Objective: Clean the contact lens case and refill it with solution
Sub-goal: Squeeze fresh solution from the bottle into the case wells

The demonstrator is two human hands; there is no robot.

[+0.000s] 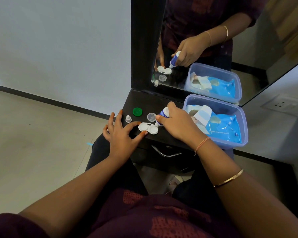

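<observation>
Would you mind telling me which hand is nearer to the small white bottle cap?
Left. The left hand, steadying the lens case, has fingers beside the small white bottle cap; the right hand is farther right, holding the solution bottle over the case.

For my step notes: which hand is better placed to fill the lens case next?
Right. The right hand grips the solution bottle, nozzle down over one well of the lens case. The left hand holds no bottle; its thumb and forefinger pinch the case's left end.
</observation>
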